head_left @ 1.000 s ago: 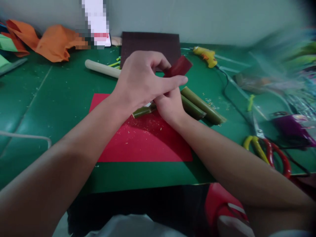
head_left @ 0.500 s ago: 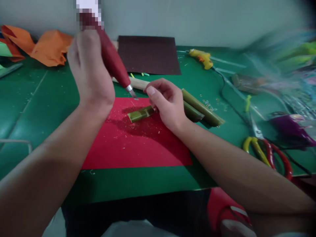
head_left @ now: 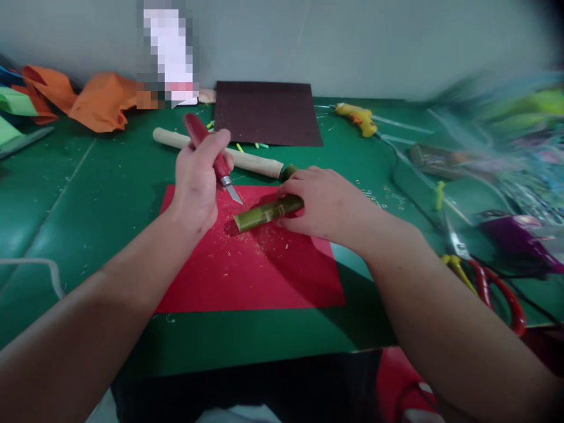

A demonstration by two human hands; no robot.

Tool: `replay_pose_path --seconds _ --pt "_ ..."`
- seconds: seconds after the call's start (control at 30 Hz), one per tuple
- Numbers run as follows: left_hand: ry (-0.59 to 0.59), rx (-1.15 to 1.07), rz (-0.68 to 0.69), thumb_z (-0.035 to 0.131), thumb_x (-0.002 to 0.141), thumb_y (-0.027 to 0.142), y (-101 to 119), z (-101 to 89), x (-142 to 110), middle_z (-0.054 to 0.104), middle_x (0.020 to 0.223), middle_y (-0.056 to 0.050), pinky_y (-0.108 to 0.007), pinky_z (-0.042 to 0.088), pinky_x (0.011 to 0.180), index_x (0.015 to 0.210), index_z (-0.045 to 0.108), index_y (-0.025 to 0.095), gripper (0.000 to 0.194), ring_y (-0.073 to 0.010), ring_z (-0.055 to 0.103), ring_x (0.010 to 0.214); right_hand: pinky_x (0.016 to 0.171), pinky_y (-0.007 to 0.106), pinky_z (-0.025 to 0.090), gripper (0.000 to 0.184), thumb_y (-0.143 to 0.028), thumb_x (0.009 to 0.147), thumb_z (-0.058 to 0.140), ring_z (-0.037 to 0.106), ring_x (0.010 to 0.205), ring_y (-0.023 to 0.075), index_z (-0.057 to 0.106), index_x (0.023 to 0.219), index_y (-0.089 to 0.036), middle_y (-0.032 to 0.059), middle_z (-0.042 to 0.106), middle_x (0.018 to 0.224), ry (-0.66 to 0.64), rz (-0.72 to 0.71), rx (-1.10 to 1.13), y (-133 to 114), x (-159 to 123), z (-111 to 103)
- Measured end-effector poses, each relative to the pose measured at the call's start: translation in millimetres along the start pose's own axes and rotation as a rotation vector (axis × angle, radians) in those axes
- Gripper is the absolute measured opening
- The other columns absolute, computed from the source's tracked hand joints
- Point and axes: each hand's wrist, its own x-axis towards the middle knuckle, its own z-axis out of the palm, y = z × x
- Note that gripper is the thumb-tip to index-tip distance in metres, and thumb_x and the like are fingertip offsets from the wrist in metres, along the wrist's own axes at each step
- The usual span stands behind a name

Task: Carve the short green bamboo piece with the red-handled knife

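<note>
My left hand (head_left: pixel 200 170) is closed around the red handle of a carving knife (head_left: pixel 206 140). Its short metal blade points down and right, close to a green bamboo piece (head_left: pixel 267 212); whether it touches cannot be seen. My right hand (head_left: pixel 328 202) grips the right part of that bamboo, fingers over its top and thumb along its near side. The bamboo lies slanted over a red sheet (head_left: pixel 247 282) sprinkled with pale shavings. Behind the hands rests a pale peeled stick (head_left: pixel 258 163). Another green bamboo end (head_left: pixel 289 171) shows above my right hand, the rest of it hidden.
A dark brown sheet (head_left: pixel 268 114) lies at the back. Farther right are a yellow glue gun (head_left: pixel 356 117) with its cord, red-and-yellow-handled scissors (head_left: pixel 460 249) and a purple packet (head_left: pixel 517 238). Crumpled orange material (head_left: pixel 99 103) sits at the back left of the green table (head_left: pixel 97 205).
My left hand has come down with the knife, bringing the blade near the bamboo. My right hand has turned palm down over the bamboo, covering the other bamboo pieces. The view has tilted slightly up.
</note>
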Motion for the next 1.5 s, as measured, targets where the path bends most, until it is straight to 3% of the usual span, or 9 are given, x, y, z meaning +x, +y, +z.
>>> replay_pose_path --seconds 0.1,0.33,0.47,0.57,0.7,0.87,1.03,1.3,1.5 --pt "-0.021 0.065 0.000 0.073 0.081 0.047 3.4 -2.0 -2.5 0.055 0.074 0.001 -0.036 0.043 0.068 0.083 0.053 0.026 0.029 -0.0150 0.048 0.073 0.072 0.041 0.040 0.018 -0.028 0.080 0.074 0.061 0.091 0.0289 0.078 0.096 -0.022 0.0103 0.071 0.094 -0.054 -0.029 0.000 -3.3 1.5 1.1" --pt "-0.065 0.187 0.171 0.051 0.099 0.057 -13.9 1.5 -2.0 0.056 0.068 0.001 -0.035 0.040 0.068 0.075 0.051 0.025 0.039 -0.0142 0.050 0.070 0.093 0.046 0.051 0.028 -0.030 0.087 0.068 0.067 0.103 0.0296 0.080 0.111 -0.020 0.0137 0.075 0.107 -0.012 -0.160 0.264 -5.2 7.6 17.7" --pt "0.016 -0.011 0.239 0.061 0.097 0.059 -13.8 4.7 -5.2 0.056 0.056 0.001 -0.034 0.038 0.057 0.064 0.056 0.024 0.048 -0.0126 0.047 0.053 0.092 0.045 0.051 0.037 -0.036 0.083 0.074 0.067 0.101 0.0297 0.080 0.115 -0.017 0.0132 0.074 0.106 0.036 -0.190 0.264 -5.4 7.9 24.9" --pt "0.051 -0.082 0.277 0.071 0.092 0.055 -10.5 6.1 -6.5 0.061 0.055 0.002 -0.034 0.038 0.056 0.073 0.060 0.025 0.037 -0.0140 0.052 0.050 0.088 0.044 0.050 0.038 -0.040 0.088 0.070 0.067 0.096 0.0297 0.081 0.114 -0.015 0.0135 0.074 0.101 -0.012 -0.173 0.231 -9.8 9.2 25.5" --pt "0.021 -0.013 0.242 0.078 0.086 0.047 -11.7 4.5 -5.9 0.062 0.054 0.004 -0.033 0.039 0.055 0.082 0.064 0.026 0.026 -0.0141 0.050 0.049 0.081 0.038 0.047 0.039 -0.044 0.091 0.066 0.066 0.093 0.0270 0.081 0.112 -0.014 0.0128 0.074 0.097 -0.046 -0.114 0.233 -18.9 10.3 25.3" --pt "0.008 0.075 0.212 0.077 0.086 0.038 -15.6 4.2 -5.1 0.056 0.052 0.004 -0.031 0.039 0.052 0.063 0.061 0.024 0.032 -0.0113 0.048 0.048 0.076 0.034 0.043 0.037 -0.043 0.091 0.064 0.066 0.090 0.0242 0.080 0.108 -0.014 0.0117 0.075 0.098 -0.048 -0.072 0.284 -25.9 8.8 29.6" --pt "0.033 0.056 0.175 0.071 0.091 0.048 -16.1 6.0 -5.9 0.055 0.047 0.002 -0.031 0.040 0.051 0.053 0.057 0.024 0.048 -0.0109 0.044 0.045 0.071 0.032 0.039 0.036 -0.042 0.091 0.062 0.063 0.085 0.0215 0.079 0.105 -0.013 0.0112 0.074 0.097 -0.013 -0.045 0.305 -26.8 8.2 33.5" --pt "0.068 0.070 0.124 0.073 0.089 0.044 -17.8 9.7 -3.3 0.054 0.048 0.004 -0.031 0.041 0.053 0.065 0.057 0.025 0.035 -0.0130 0.049 0.047 0.073 0.035 0.038 0.034 -0.042 0.095 0.058 0.065 0.091 0.0239 0.076 0.102 -0.014 0.0119 0.075 0.102 -0.078 0.019 0.269 -37.5 8.3 31.6" --pt "0.022 0.106 0.108 0.069 0.092 0.062 -14.7 11.5 -1.9 0.050 0.046 0.002 -0.033 0.037 0.053 0.056 0.051 0.025 0.054 -0.0117 0.041 0.047 0.072 0.035 0.039 0.033 -0.042 0.095 0.058 0.067 0.092 0.0252 0.074 0.099 -0.015 0.0117 0.075 0.101 -0.093 0.022 0.248 -39.4 8.8 30.0"
